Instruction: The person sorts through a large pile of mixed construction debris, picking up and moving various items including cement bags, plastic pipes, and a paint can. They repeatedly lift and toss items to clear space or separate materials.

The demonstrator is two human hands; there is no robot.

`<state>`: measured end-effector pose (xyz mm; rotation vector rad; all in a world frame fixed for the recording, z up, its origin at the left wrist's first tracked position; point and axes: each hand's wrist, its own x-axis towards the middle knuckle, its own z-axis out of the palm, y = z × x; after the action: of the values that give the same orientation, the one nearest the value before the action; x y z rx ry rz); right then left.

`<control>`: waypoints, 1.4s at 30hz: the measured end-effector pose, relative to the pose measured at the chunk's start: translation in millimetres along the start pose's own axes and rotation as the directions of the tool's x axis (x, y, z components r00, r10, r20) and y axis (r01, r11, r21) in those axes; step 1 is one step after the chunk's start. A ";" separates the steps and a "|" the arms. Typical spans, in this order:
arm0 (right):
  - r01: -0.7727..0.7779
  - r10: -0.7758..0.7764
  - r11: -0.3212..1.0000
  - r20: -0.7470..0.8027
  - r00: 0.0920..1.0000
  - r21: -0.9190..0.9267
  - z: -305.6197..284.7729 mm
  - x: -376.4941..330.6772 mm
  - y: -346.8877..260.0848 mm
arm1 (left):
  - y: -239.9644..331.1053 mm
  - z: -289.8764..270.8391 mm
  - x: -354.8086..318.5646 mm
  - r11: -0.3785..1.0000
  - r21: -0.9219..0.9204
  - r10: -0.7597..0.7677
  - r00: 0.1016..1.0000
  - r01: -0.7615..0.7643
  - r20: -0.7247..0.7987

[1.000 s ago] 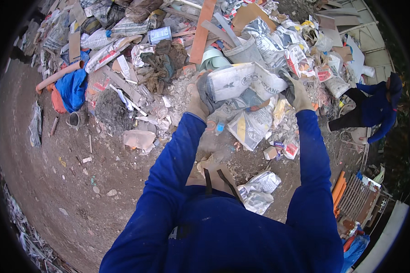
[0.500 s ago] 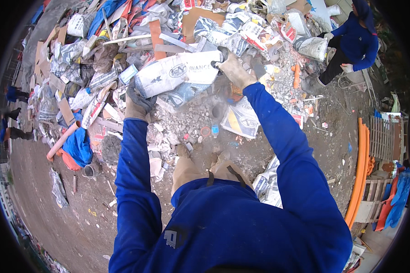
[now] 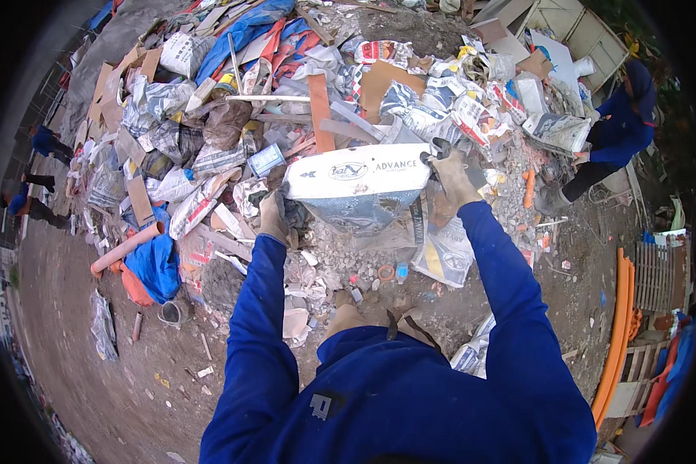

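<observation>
A white and grey-blue cement sack (image 3: 357,199) is stretched between my gloved hands over the rubble. My left hand (image 3: 273,215) grips its left end, and my right hand (image 3: 455,178) has hold of its upper right corner. White cloth tops the sack, while its lower side hangs grey and dusty. Behind it lies another cement bag (image 3: 447,251) with a yellow patch, resting on the gravel. A small blue plastic bottle (image 3: 401,272) and an orange ring (image 3: 386,272) are on the ground below the sack.
A heap of bags, cardboard and boards spreads ahead, with a terracotta-coloured plank (image 3: 322,114) in it. A co-worker (image 3: 625,116) holding a bag (image 3: 557,132) stands at the right. Orange pipes (image 3: 615,332) lie at far right; a pinkish pipe (image 3: 127,249) and blue tarp (image 3: 155,267) lie left.
My hands, with the sack between them, appear lower and further right in view; the sack is more level and its grey lower side hangs down. The co-worker has brought both hands to a bag.
</observation>
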<state>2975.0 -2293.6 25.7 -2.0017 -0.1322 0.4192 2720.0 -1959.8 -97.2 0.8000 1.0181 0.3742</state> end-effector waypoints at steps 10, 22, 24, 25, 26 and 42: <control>0.234 -0.243 0.941 -0.008 0.970 -0.246 9.8 -31.0 -26.6 | 34.9 1.9 17.4 0.872 -0.006 0.486 0.865 -0.489 0.121; 0.082 -0.084 0.987 -0.010 0.996 -0.139 27.2 -21.8 84.1 | 8.9 -3.4 -3.0 0.781 -0.137 0.608 0.792 -0.610 -0.059; -0.053 0.053 0.998 -0.021 0.998 0.016 27.6 -28.2 95.0 | 4.2 0.4 -2.9 0.825 -0.070 0.552 0.827 -0.560 -0.110; 0.054 -0.067 0.987 -0.088 0.994 -0.148 31.9 -34.3 99.2 | 0.3 3.5 -3.2 0.854 -0.086 0.499 0.855 -0.513 -0.140; 0.061 -0.075 0.976 -0.057 0.996 -0.207 29.4 -42.0 103.1 | -5.5 7.9 -4.2 0.899 -0.147 0.383 0.904 -0.412 -0.189; -0.297 0.443 0.892 -0.524 0.727 0.341 -154.9 -253.4 206.9 | -141.2 -29.9 -31.3 0.894 0.447 -0.104 0.954 -0.033 0.280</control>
<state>2774.1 -2588.2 -36.4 -1.8245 0.7034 0.0313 2667.6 -2060.7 -191.3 1.2124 0.8396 -0.0251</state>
